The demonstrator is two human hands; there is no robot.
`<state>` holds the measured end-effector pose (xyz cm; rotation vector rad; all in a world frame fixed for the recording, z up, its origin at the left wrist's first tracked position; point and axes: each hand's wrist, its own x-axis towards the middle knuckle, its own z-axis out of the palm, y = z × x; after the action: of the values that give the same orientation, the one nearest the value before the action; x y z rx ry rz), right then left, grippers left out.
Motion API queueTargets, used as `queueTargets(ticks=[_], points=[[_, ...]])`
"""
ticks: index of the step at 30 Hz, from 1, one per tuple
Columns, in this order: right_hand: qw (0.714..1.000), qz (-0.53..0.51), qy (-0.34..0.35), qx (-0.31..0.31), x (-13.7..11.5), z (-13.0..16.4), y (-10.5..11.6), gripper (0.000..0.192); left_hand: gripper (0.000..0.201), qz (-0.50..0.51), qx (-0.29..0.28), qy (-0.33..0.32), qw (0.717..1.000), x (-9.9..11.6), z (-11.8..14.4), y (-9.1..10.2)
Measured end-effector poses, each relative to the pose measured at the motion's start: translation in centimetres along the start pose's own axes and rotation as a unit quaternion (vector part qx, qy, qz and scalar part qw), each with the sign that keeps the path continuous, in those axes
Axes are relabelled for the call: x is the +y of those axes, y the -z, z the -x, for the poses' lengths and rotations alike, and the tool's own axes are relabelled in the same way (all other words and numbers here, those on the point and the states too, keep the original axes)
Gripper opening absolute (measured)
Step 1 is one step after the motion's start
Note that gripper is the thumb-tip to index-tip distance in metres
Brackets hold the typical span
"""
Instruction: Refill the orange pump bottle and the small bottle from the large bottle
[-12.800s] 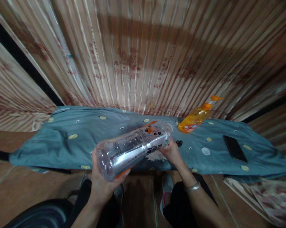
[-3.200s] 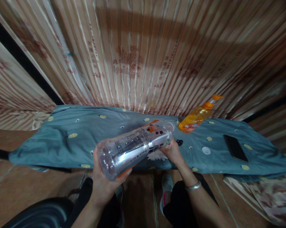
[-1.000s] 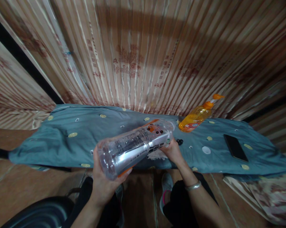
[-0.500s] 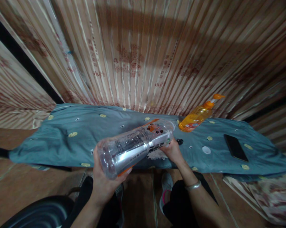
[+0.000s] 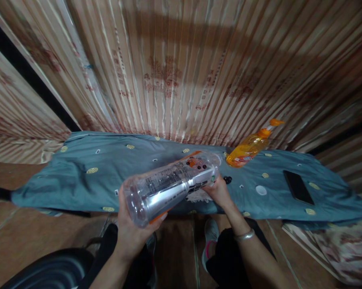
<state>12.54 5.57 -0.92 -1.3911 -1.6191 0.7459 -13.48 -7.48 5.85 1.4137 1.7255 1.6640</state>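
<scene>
A large clear plastic bottle (image 5: 169, 186) with a printed label lies tilted, its base towards me and its top pointing at the table. My left hand (image 5: 133, 233) grips the bottle's base from below. My right hand (image 5: 219, 192) holds the bottle's neck end, just above a whitish cloth (image 5: 196, 196) on the blue-grey tablecloth (image 5: 78, 176). What my right fingers do at the neck is hidden.
An orange pump bottle (image 5: 249, 146) lies on the cloth to the right, with a small black object (image 5: 227, 179), a white round cap (image 5: 261, 190) and a black phone (image 5: 297, 187) nearby. A striped curtain (image 5: 181, 68) hangs behind. My legs and shoes (image 5: 210, 237) are below.
</scene>
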Motion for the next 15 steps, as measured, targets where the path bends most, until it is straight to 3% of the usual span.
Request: queueTargets(ticks=[15], points=[[1.000,-0.001,-0.007,0.000,0.12,0.00,0.03,0.052,0.100,0.019,0.013,-0.003,1.000,0.33,-0.18,-0.42]])
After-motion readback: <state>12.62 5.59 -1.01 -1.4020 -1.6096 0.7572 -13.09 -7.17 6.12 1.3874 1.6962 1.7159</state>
